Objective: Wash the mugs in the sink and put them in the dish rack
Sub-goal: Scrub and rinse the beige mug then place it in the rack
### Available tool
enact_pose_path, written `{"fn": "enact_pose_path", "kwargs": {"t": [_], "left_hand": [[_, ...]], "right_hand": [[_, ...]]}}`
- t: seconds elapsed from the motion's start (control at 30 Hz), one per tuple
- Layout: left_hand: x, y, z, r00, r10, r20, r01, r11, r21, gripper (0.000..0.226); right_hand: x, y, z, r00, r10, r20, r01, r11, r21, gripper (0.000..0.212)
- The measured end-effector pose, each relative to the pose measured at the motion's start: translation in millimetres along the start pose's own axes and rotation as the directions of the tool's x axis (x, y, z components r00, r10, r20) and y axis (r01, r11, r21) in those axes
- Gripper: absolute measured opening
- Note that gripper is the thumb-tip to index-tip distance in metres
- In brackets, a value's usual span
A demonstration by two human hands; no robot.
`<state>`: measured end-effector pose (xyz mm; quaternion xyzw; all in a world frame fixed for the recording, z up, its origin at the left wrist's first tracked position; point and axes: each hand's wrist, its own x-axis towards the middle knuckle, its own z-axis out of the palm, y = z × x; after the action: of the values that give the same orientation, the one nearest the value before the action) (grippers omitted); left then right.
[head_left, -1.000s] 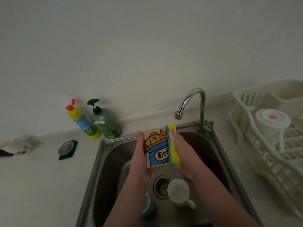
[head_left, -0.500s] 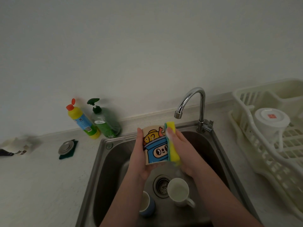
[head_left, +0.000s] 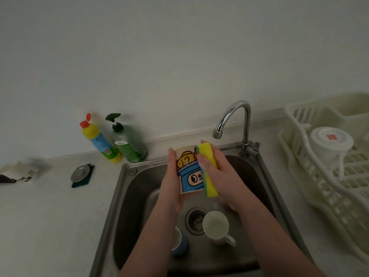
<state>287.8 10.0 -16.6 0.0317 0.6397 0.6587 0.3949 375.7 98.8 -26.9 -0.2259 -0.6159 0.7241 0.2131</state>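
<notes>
Over the sink, your left hand is wrapped around the cartoon-print mug, fingers curled round its far side, holding it in the air just below and left of the faucet spout. Your right hand grips the yellow sponge, thumb on the near face, pressed flat against the mug's right wall. No water visibly running. For this step: keep the sponge flat on the wall and turn the mug with the left hand rather than chasing it with the sponge, so you cover the full circumference. I'd judge the print side facing you is not yet scrubbed. Can't see the mug's inside or handle from here, so don't skip them. A soapy mug will likely be slippery; keep the left grip firm and stay low over the basin. Two more mugs stand on the sink floor beside the drain: a white mug to its right and a blue mug to its left, partly hidden by your left forearm. The dish rack sits on the bench to the right, already holding one upturned white cup.
</notes>
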Motion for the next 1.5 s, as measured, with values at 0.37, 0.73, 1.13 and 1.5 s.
{"fn": "enact_pose_path", "kwargs": {"t": [0.37,0.73,1.13,1.5], "left_hand": [[-2.8,1.3,9.8,0.983,0.16,-0.096,-0.147,0.981,0.125,0.047],[-5.8,-0.2,3.9,0.995,0.102,-0.015,-0.103,0.993,-0.063,0.064],[-4.3,-1.5,-10.2,0.995,0.098,0.01,-0.096,0.986,-0.134,0.063],[-4.4,3.2,-3.8,0.995,0.098,0.027,-0.099,0.993,0.062,0.072]], "right_hand": [[4.7,8.1,8.0,0.997,-0.017,-0.076,0.007,0.991,-0.134,0.049],[1.6,4.7,-1.6,0.988,0.156,0.021,-0.157,0.983,0.089,0.028],[10.4,13.9,5.3,0.995,0.099,-0.001,-0.099,0.992,-0.078,0.03],[6.9,14.6,2.2,0.996,0.029,-0.082,-0.03,0.999,-0.014,0.025]]}}
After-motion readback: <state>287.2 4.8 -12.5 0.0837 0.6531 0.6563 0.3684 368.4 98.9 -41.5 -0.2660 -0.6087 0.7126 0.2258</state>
